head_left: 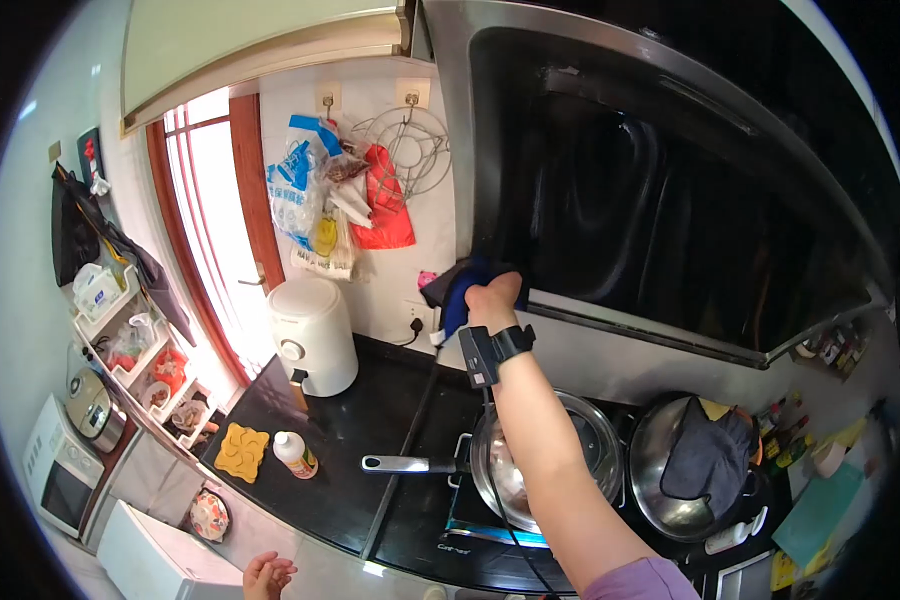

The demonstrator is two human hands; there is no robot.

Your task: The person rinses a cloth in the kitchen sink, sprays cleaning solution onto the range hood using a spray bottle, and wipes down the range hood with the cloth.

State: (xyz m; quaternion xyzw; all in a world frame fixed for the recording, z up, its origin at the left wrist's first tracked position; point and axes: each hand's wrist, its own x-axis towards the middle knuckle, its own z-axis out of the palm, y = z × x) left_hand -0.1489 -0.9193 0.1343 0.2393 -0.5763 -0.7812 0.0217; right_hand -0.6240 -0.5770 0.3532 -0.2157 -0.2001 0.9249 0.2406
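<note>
My right hand [495,298] is stretched up to the lower left edge of the range hood [610,200]. Its fingers are closed round a dark blue cloth [457,300], which lies against the wall and the hood's edge. A black device is strapped to that wrist, with a cable hanging from it. Below the forearm, partly hidden by it, a pan with a glass lid [495,450] sits on the stove. At the bottom edge my left hand [268,577] hangs in the air, holding nothing, with its fingers loosely curled and apart.
A white air fryer [312,335], a white bottle [295,455] and a yellow trivet [241,452] stand on the black counter [370,420]. A wok [660,490] with a grey cloth [710,455] is at right. Bags [305,190] hang on the wall.
</note>
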